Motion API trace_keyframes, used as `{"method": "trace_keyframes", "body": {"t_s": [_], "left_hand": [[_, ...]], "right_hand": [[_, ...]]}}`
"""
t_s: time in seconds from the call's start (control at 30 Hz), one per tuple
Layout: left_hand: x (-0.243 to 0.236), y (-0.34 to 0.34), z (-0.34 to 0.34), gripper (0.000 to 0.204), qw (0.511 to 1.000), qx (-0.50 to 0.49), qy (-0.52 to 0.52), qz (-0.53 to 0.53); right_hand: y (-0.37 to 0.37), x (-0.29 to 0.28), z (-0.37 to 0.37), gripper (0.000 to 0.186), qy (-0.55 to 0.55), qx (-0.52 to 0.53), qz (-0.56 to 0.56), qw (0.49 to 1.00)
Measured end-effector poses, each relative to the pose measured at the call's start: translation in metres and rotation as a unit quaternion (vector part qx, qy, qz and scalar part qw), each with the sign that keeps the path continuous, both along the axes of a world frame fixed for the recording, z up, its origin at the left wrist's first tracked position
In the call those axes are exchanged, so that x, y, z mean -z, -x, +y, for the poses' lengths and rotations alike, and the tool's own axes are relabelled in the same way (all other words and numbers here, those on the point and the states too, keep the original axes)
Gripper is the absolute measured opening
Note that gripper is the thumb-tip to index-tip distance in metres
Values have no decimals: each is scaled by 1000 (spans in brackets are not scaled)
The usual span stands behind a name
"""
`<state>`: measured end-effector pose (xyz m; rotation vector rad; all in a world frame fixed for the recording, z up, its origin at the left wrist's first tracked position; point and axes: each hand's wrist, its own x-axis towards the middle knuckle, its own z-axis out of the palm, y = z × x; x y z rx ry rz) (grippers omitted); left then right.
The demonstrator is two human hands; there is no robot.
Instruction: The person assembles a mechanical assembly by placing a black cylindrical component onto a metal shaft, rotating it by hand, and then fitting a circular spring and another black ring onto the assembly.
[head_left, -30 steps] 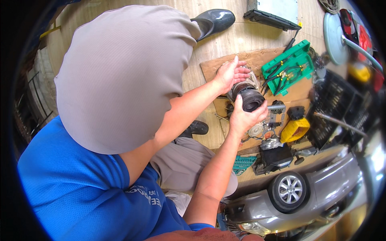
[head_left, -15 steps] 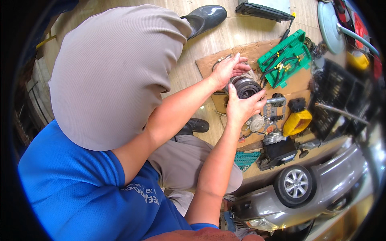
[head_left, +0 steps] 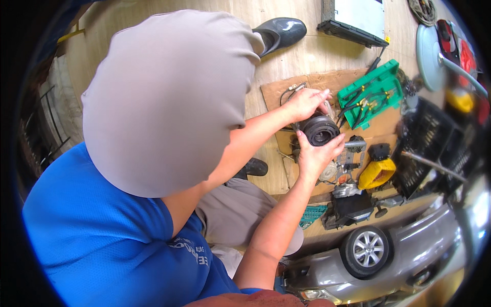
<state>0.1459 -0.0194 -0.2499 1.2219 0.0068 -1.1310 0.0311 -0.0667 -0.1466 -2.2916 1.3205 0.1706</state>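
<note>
Presently, right hand [head_left: 317, 157] grips dark round part [head_left: 320, 127] over cardboard [head_left: 383, 120] on pale floor [head_left: 302, 56]; left hand [head_left: 306, 104] alongside, hold unclear; car [head_left: 422, 233] nearby.

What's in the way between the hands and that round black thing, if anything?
Nothing that I can see! The right hand touches the round black pulley-like part directly. The left hand is right up close; whether its fingers touch is hidden. The open green tool case is beside them, not between.
</note>
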Motion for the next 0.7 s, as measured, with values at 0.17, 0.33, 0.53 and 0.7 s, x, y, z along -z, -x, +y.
{"method": "trace_keyframes", "body": {"t_s": [0.17,0.33,0.53,0.7], "left_hand": [[-32,-24,-2,47,968,172,-124,-137],[-56,-40,-6,43,928,271,-163,-197],[-42,-29,-7,38,958,205,-144,-138],[-21,-23,-6,38,985,28,-132,109]], "right_hand": [[-1,-1,0,124,8,-7,51,999],[-21,-13,5,123,16,16,104,994],[0,-1,-4,118,-10,19,36,999],[-3,-5,-4,114,-26,43,21,999]]}}
